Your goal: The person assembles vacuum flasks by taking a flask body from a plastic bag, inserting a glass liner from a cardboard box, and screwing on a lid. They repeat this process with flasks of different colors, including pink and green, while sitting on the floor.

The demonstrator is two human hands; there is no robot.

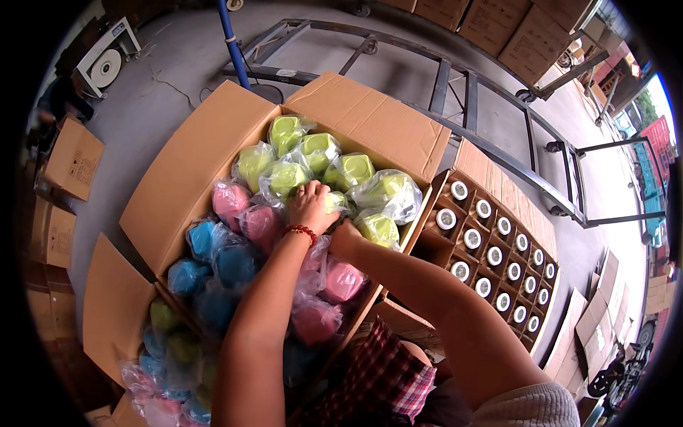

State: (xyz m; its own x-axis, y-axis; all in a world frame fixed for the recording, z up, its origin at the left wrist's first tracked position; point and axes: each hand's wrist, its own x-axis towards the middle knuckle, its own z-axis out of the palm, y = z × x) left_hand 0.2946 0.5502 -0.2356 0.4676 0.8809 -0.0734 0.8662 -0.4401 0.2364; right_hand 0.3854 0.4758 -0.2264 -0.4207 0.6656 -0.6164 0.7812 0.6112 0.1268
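My left hand (310,207), with a red bead bracelet at the wrist, grips a lime-green container in a clear plastic bag (336,202) inside a large open carton (192,160). Close beside it, my right hand (344,240) reaches down among the bagged pieces, its fingers mostly hidden. Other bagged green containers (349,171) fill the carton's far end. Pink ones (260,226) lie around my wrists, and blue ones (235,266) sit to the left. What the containers are for cannot be made out.
At the right stands a divided carton (462,158) of white-lidded jars (494,256). Beyond the cartons lies a metal frame cart (471,99) on casters. More bagged pieces (160,373) are at lower left. Flattened cardboard (597,320) rests on the floor at right; stacked boxes (491,28) stand behind.
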